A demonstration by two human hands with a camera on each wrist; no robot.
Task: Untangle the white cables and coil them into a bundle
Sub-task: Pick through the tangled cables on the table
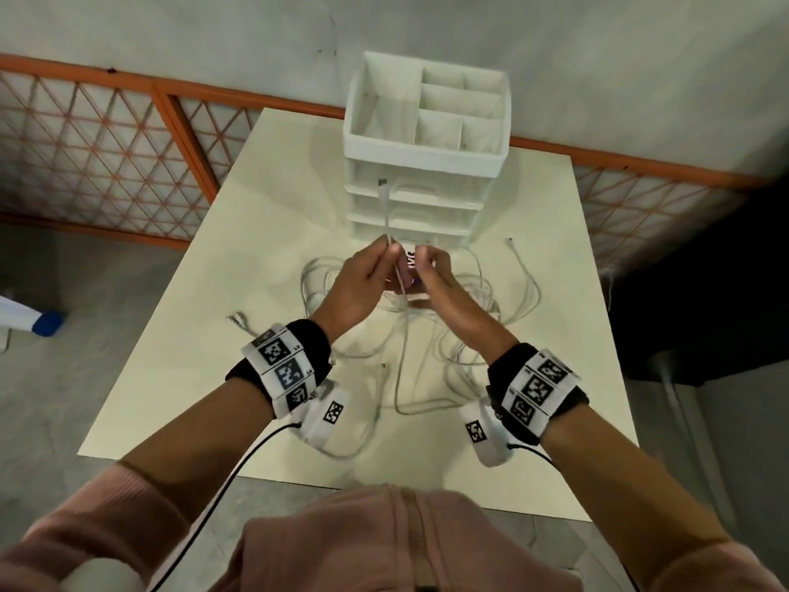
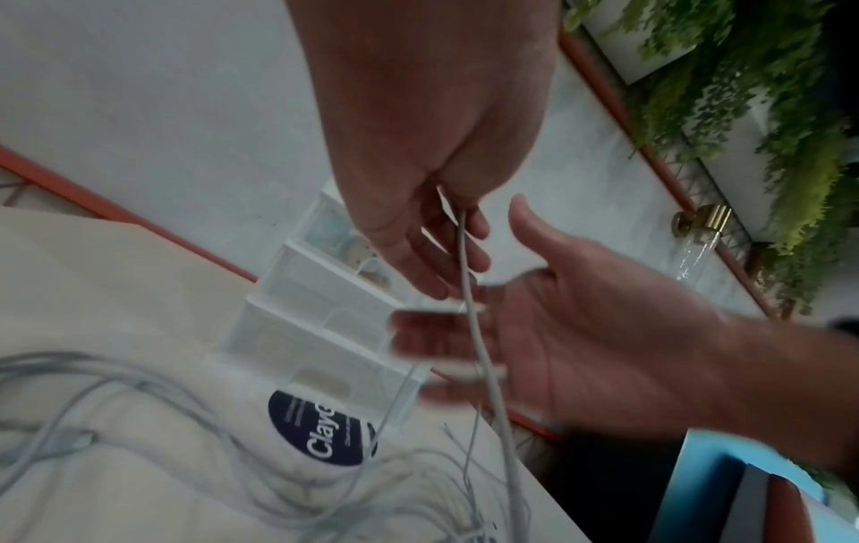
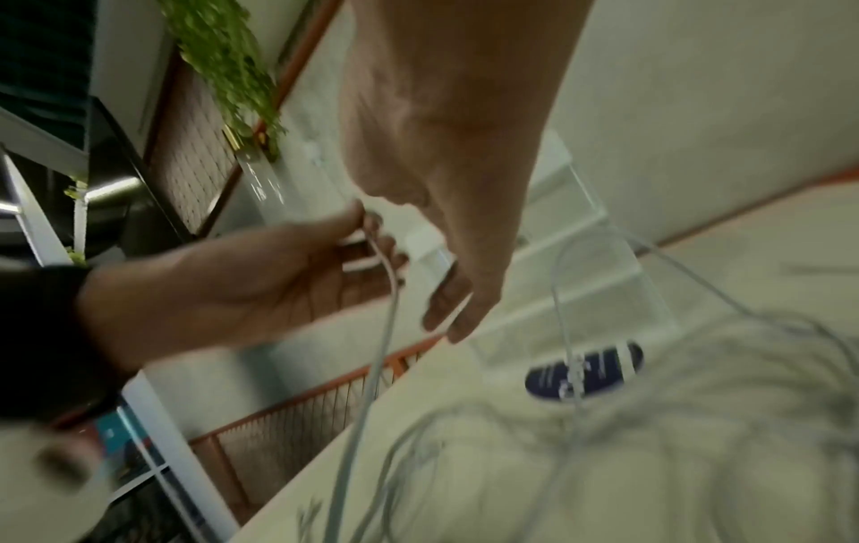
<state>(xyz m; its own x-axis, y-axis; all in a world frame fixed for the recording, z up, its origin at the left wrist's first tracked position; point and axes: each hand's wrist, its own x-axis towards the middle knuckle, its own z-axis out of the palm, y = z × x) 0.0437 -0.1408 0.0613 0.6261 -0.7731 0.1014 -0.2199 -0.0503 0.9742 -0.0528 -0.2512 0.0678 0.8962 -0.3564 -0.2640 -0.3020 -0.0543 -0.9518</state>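
Nearest me, the white cables (image 1: 431,335) sprawl tangled on the worktop (image 1: 179,378). One strand rises almost straight up from the heap into my left hand (image 1: 358,284), whose fingers pinch it just below its plug. My right hand (image 1: 444,288) hovers just beside it, fingers released, palm facing the strand. Only the wrist views show that palm bare. Beyond stands a drawer unit (image 1: 427,194).
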